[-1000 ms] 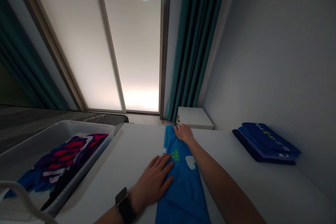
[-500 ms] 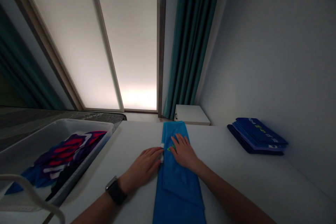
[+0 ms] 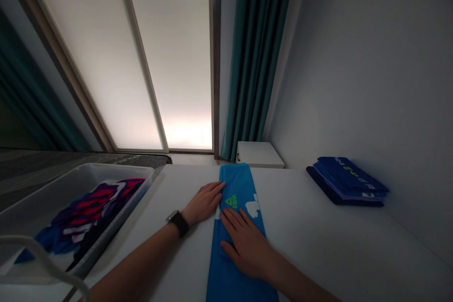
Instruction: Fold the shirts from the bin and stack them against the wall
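Observation:
A blue garment [image 3: 238,179], folded into a long narrow strip, runs from the far edge of the white table towards me. A green logo and a white print show on its upper part. My right hand [image 3: 246,245] lies flat on the middle of the strip, fingers stretched out just below the logo. At the strip's left edge rests my left hand [image 3: 204,204], its fingers extended and the tips touching the cloth. A dark watch [image 3: 178,222] is on my left wrist. Neither hand grips anything.
On the left stands a translucent plastic bin [image 3: 116,219] with crumpled red, purple and blue clothes [image 3: 95,210]. A stack of folded dark blue garments [image 3: 348,181] lies at the table's right, near the wall. Beyond the table is a white cabinet [image 3: 260,153]. A pale curved handle [image 3: 38,257] crosses the lower left.
My right hand has slid down the strip towards me, uncovering the logo and white print. My left hand has moved a little farther away along the left edge.

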Tool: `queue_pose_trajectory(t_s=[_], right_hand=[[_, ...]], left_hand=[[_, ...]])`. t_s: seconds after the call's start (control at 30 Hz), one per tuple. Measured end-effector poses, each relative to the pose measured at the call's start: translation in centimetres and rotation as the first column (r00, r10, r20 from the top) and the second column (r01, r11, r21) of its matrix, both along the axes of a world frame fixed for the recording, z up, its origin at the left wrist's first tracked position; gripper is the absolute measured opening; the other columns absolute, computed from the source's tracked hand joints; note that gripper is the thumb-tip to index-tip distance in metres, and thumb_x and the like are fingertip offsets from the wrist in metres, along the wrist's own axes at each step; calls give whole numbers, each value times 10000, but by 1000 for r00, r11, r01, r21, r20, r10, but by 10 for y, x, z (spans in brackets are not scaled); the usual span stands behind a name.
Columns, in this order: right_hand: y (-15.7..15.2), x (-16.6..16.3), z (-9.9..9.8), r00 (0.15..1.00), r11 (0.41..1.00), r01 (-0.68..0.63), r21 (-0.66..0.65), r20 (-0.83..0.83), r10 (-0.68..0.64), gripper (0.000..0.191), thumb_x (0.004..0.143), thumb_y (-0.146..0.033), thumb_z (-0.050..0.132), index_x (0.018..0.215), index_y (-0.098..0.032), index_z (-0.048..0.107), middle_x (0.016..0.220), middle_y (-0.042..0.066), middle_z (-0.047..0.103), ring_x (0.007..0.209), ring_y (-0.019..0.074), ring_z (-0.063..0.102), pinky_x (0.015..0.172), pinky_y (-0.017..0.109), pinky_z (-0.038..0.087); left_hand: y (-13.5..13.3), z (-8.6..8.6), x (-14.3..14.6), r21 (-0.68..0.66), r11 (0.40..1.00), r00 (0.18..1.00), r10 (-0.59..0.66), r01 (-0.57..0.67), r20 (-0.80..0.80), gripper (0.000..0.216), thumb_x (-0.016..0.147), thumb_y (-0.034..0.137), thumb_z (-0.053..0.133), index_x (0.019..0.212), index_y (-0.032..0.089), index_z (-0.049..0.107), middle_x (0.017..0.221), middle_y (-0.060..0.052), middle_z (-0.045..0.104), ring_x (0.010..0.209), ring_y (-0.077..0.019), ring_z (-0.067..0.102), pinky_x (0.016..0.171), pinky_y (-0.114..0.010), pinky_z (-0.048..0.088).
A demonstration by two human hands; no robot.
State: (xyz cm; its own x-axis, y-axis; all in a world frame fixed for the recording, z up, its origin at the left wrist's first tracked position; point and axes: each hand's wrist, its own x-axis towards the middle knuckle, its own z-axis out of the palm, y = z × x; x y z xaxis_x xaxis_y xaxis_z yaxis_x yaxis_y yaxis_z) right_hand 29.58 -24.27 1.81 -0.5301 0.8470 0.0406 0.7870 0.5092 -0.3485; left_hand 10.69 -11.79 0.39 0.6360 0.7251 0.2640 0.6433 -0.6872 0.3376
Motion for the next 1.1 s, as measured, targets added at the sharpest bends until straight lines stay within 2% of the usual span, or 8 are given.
queue_pose_trajectory(t_s=[0.27, 0.47, 0.67, 0.73, 0.8, 0.87, 0.97, 1.1], right_hand=[[-5, 1, 13, 998, 997, -69, -26, -3, 69, 565, 993, -504, 303, 1511, -293, 223, 1583, 25, 186, 1456, 244, 142, 1180, 540, 71], [-14, 3, 18, 989, 987, -142, -78, -36, 140, 579, 983, -519, 331, 1512, -319, 208, 1586, -6, 177, 1459, 263, 120, 1178, 554, 72], [-18, -5, 12, 992, 989, -124, 79, 15, 123, 605, 966, -502, 390, 1499, -243, 267, 1560, 71, 283, 1419, 271, 243, 1166, 519, 166], [-18, -8, 12, 994, 984, -105, 142, 27, 102, 550, 942, -461, 467, 1427, -218, 378, 1474, 99, 417, 1352, 273, 351, 1132, 488, 254], [-17, -10, 14, 996, 982, -80, 173, 53, 72, 408, 910, -398, 541, 1268, -204, 511, 1300, 98, 556, 1210, 268, 481, 1046, 447, 368], [-16, -9, 15, 994, 979, -67, 194, 97, 49, 256, 888, -348, 579, 1094, -196, 573, 1136, 83, 614, 1061, 255, 549, 938, 414, 435], [-15, -8, 13, 988, 965, -84, 247, 149, 48, 151, 878, -306, 598, 973, -191, 576, 1023, 70, 627, 962, 240, 570, 856, 388, 445], [-15, -10, 10, 979, 955, -123, 270, 191, 72, 111, 883, -281, 586, 941, -187, 575, 960, 56, 642, 901, 225, 582, 819, 371, 433]], left_hand=[[57, -5, 27, 0, 991, 990, 134, -134, -31, 476, 1009, 417, 266, 1407, 243, 460, 1433, -68, 492, 1316, -229, 431, 1098, -418, 306], [72, -8, 30, -28, 987, 987, 160, -159, 18, 482, 1006, 411, 260, 1387, 221, 487, 1425, -62, 508, 1323, -237, 422, 1110, -427, 271], [81, -5, 31, -65, 973, 971, 225, -220, 86, 413, 974, 325, 343, 1322, 228, 543, 1316, -53, 602, 1228, -239, 509, 1058, -428, 349], [86, -4, 32, -72, 968, 962, 247, -240, 116, 396, 959, 284, 360, 1293, 224, 566, 1243, -53, 645, 1182, -240, 534, 1029, -421, 379], [90, -2, 34, -75, 966, 957, 255, -246, 140, 374, 948, 271, 384, 1251, 224, 599, 1182, -48, 671, 1150, -240, 544, 1009, -407, 396], [93, 0, 36, -80, 967, 955, 252, -242, 157, 350, 940, 293, 419, 1211, 222, 630, 1129, -47, 686, 1111, -239, 556, 985, -390, 413], [99, 1, 39, -95, 967, 953, 250, -237, 171, 336, 921, 368, 484, 1172, 230, 659, 1051, -43, 699, 1031, -234, 576, 934, -369, 441], [109, -2, 45, -124, 958, 943, 279, -260, 180, 346, 898, 425, 527, 1131, 220, 680, 959, -48, 701, 917, -222, 598, 873, -362, 463]])
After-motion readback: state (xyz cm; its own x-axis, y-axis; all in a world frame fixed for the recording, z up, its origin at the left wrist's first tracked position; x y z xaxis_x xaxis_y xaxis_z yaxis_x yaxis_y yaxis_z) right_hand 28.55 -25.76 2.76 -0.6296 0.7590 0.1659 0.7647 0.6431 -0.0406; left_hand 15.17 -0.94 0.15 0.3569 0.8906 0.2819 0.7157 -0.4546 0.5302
